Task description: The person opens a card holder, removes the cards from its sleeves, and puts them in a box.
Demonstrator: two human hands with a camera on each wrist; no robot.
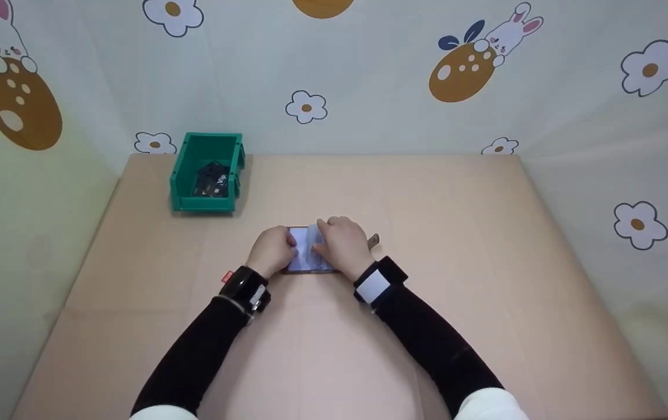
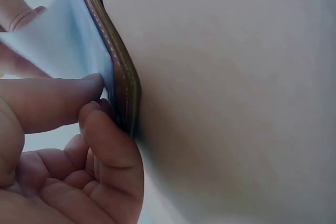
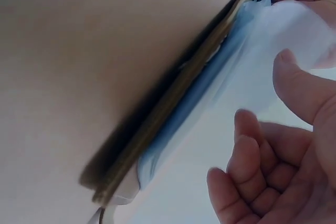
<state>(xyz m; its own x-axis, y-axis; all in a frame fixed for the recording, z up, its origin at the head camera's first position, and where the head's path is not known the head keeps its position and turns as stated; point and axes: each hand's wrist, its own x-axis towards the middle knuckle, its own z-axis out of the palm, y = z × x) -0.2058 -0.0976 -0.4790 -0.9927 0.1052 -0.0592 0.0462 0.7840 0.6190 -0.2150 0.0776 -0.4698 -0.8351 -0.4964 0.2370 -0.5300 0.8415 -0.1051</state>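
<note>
A brown card holder (image 1: 298,269) with translucent bluish-white sleeves lies spread between both hands on the tabletop. Its stitched brown cover (image 2: 123,66) shows edge-on in the left wrist view. The left hand (image 1: 272,251) pinches the left edge, its thumb on the sleeves and its curled fingers close by the cover. One translucent sleeve (image 3: 257,66) stands raised from the rest, beside the thumb of the right hand (image 1: 345,245). That thumb and the other fingers stand apart in the right wrist view. A strap tab (image 1: 373,241) sticks out beyond the right hand.
A green bin (image 1: 202,203) stands at the back left of the tabletop (image 1: 456,233), with several dark cards (image 1: 212,181) inside. Behind the table hangs a patterned white cloth (image 1: 369,70); cloth also borders the left and right sides.
</note>
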